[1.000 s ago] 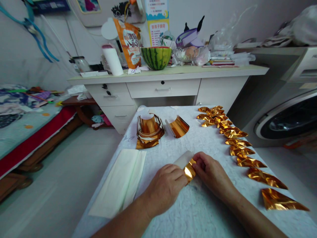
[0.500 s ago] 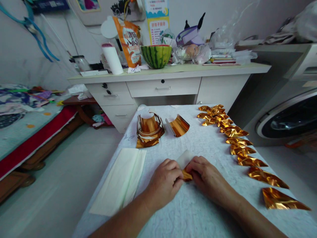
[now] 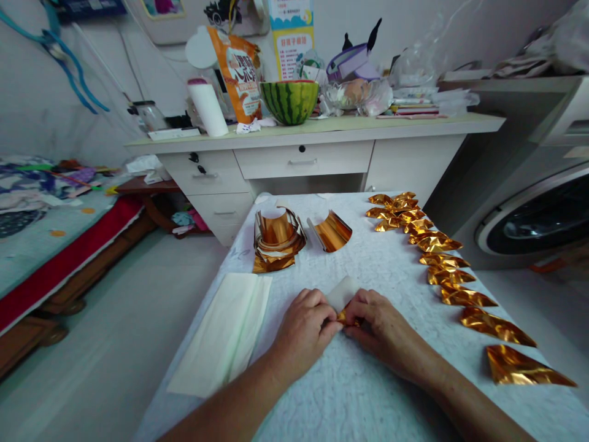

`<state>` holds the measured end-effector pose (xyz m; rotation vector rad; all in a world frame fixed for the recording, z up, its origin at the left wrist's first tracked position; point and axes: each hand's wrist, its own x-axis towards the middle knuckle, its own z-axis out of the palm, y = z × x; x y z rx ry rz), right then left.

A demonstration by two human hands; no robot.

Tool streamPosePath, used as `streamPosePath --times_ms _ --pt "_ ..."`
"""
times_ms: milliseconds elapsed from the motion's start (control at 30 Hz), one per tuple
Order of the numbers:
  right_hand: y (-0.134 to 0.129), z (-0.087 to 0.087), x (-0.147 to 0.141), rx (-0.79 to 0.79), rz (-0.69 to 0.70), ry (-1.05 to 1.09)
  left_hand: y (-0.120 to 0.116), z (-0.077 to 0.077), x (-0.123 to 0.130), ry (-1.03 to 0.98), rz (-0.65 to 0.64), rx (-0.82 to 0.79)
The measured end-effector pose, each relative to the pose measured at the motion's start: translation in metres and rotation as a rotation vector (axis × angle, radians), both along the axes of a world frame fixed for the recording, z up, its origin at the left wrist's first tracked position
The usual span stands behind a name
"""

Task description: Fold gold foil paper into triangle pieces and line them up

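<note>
Near the middle of the cloth-covered table (image 3: 313, 393), my left hand (image 3: 306, 328) pinches the left side of a small gold foil piece (image 3: 342, 316). My right hand (image 3: 380, 325) grips its right side, fingers curled over it and covering most of it. A whitish translucent sheet (image 3: 343, 292) sticks out behind the foil, between the hands. Pale paper sheets (image 3: 221, 334) lie left of my left hand. Beyond the hands stand a stack of curled gold foil sheets (image 3: 277, 236) and a single curled foil sheet (image 3: 332, 231). Several folded gold foil pieces (image 3: 497, 325) line the right side.
A white desk (image 3: 304, 161) stands behind the table, bearing a half watermelon (image 3: 289, 103), an orange pouch (image 3: 238, 77) and a white cylinder (image 3: 208, 107). To the right is a washing machine (image 3: 543, 184); a bed (image 3: 55, 245) is at the left.
Both hands have shifted slightly on the foil; my left thumb is now stretched toward my right hand. Less of the gold foil shows between the fingers.
</note>
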<state>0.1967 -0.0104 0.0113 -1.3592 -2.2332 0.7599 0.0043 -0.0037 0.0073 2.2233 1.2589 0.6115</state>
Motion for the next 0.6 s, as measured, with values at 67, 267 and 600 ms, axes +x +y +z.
streamPosePath --times_ms 67,267,600 --pt "0.0001 0.0013 -0.0005 -0.008 0.003 0.009 0.0003 0.0003 -0.0008 -0.005 -0.004 -0.012" --pt "-0.0003 0.0027 -0.0024 -0.014 -0.017 0.005 0.0000 0.0034 -0.0035 -0.052 0.014 -0.073" --pt "-0.0001 -0.0062 -0.0070 -0.001 -0.115 -0.028 -0.0010 0.0055 -0.0028 -0.035 0.036 -0.083"
